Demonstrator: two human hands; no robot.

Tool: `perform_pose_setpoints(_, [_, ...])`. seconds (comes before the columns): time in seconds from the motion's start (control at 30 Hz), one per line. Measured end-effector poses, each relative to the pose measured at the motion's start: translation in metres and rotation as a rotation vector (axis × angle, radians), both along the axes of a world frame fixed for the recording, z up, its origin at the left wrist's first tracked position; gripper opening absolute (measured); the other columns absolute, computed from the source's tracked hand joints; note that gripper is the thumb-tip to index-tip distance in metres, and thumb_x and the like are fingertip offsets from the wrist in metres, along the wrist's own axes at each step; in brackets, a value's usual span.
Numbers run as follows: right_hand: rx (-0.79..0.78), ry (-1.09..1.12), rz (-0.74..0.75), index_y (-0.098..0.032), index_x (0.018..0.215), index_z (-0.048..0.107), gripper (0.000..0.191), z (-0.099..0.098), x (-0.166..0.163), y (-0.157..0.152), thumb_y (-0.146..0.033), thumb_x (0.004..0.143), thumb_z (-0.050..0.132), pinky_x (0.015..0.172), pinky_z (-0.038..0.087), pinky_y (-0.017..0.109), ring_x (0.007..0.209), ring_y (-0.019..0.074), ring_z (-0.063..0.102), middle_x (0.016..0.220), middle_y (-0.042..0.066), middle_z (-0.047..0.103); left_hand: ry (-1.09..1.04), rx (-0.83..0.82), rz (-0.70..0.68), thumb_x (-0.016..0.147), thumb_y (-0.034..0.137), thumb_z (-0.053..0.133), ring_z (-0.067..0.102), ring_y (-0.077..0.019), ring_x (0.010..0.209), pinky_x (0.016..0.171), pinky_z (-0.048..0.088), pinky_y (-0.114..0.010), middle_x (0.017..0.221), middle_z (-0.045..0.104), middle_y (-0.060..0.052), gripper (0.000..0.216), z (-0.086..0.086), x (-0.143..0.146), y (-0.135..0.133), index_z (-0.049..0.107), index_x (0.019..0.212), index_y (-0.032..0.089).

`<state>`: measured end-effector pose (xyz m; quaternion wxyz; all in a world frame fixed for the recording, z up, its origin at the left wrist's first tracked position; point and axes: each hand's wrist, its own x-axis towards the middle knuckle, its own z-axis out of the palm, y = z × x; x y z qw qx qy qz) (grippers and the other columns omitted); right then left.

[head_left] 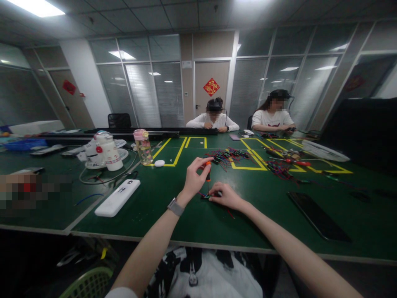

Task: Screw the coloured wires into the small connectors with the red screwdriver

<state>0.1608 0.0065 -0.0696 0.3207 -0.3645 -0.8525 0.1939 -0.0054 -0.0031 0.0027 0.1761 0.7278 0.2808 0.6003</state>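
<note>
Basically the left hand [194,177] grips the screwdriver [208,177] upright — tip down at the small wired part [204,197] on the tabletop [260,219] — while the right hand [228,195] pinches it, presumably so it won't skid.

On the table [260,225], wires [231,157] lie behind the screwdriver [208,176], a bottle [143,149] left, a phone [318,216] right.

From here I count two people [226,121] across the worktop [248,234], two big wire heaps [231,156], one orange-and-black screwdriver [208,176], one red-handled tool [301,163], one wristwatch [176,207], one black phone [318,216], one white slab [118,198], one pink-lidded bottle [143,149], one green basket [93,281].
</note>
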Motion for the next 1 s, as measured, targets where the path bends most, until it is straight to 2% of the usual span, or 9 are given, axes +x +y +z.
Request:
perform_pose_setpoints(0.13, [-0.002,-0.004,-0.008,-0.018,0.079,0.073,0.009,0.0003,-0.0001,-0.0005,-0.018,0.07,0.073,0.068,0.046,0.028,0.071,0.0165,0.057,0.073,0.003,0.065,-0.016,0.0,0.037,0.085,0.026,0.06,0.056,-0.013,0.081,0.069,0.048,-0.021,0.089,0.054,-0.003,0.02,-0.0007,0.0004,0.0011,0.069,0.102,0.022])
perform_pose_setpoints(0.23, [0.014,-0.001,-0.003,-0.018,0.079,0.072,0.008,-0.0004,0.0001,0.0,-0.019,0.071,0.072,0.068,0.046,0.028,0.071,0.0163,0.057,0.073,0.003,0.065,-0.003,-0.021,0.005,0.089,0.027,0.054,0.057,-0.0134,0.083,0.07,0.048,-0.022,0.092,0.056,-0.004,0.024,-0.0004,0.0,0.0007,0.067,0.108,0.022])
perform_pose_setpoints(0.4, [0.029,0.001,0.032,-0.017,0.08,0.072,0.008,0.0,0.001,0.0004,-0.016,0.073,0.068,0.071,0.046,0.029,0.074,0.017,0.058,0.077,0.005,0.067,0.019,-0.011,-0.04,0.095,0.022,0.042,0.059,-0.0155,0.097,0.087,0.046,-0.027,0.106,0.062,-0.006,0.032,0.0011,-0.0011,-0.001,0.062,0.119,0.021])
perform_pose_setpoints(0.53, [0.033,-0.015,0.023,-0.017,0.079,0.073,0.007,0.0007,0.0015,0.0006,-0.017,0.073,0.069,0.073,0.046,0.03,0.076,0.0177,0.059,0.078,0.005,0.068,0.018,-0.004,-0.047,0.093,0.023,0.046,0.061,-0.0153,0.091,0.078,0.049,-0.025,0.103,0.063,-0.007,0.029,0.0006,-0.0002,-0.0006,0.062,0.116,0.019])
perform_pose_setpoints(0.7, [0.048,-0.022,0.009,-0.017,0.078,0.073,0.006,0.0001,0.0012,0.0005,-0.016,0.073,0.07,0.073,0.046,0.03,0.079,0.0187,0.059,0.078,0.006,0.068,0.012,0.049,0.05,0.087,0.021,0.056,0.057,-0.0121,0.08,0.072,0.05,-0.023,0.09,0.058,-0.003,0.034,-0.0016,0.0005,0.002,0.059,0.122,0.023])
perform_pose_setpoints(0.77, [0.047,-0.02,0.004,-0.017,0.078,0.073,0.006,-0.0003,0.0011,0.0004,-0.016,0.073,0.07,0.073,0.046,0.03,0.079,0.0189,0.059,0.078,0.006,0.068,0.018,0.064,0.078,0.086,0.021,0.058,0.055,-0.0115,0.078,0.071,0.049,-0.022,0.088,0.056,-0.002,0.032,-0.0016,0.0004,0.0021,0.061,0.118,0.023])
perform_pose_setpoints(0.87, [0.05,-0.019,0.004,-0.018,0.077,0.073,0.005,-0.0006,0.001,0.0005,-0.017,0.073,0.069,0.073,0.046,0.03,0.078,0.0186,0.059,0.078,0.005,0.068,0.036,0.068,0.077,0.087,0.023,0.058,0.055,-0.0122,0.079,0.07,0.048,-0.022,0.087,0.055,-0.002,0.022,-0.0004,0.0005,0.0001,0.067,0.107,0.022])
perform_pose_setpoints(1.0, [0.053,-0.016,0.005,-0.017,0.077,0.072,0.005,-0.0001,0.0009,0.0001,-0.017,0.073,0.069,0.073,0.046,0.03,0.077,0.0182,0.059,0.077,0.005,0.068,0.054,0.026,0.011,0.092,0.023,0.048,0.058,-0.0147,0.091,0.077,0.048,-0.025,0.101,0.059,-0.006,0.029,0.0009,0.0007,-0.002,0.062,0.118,0.021])
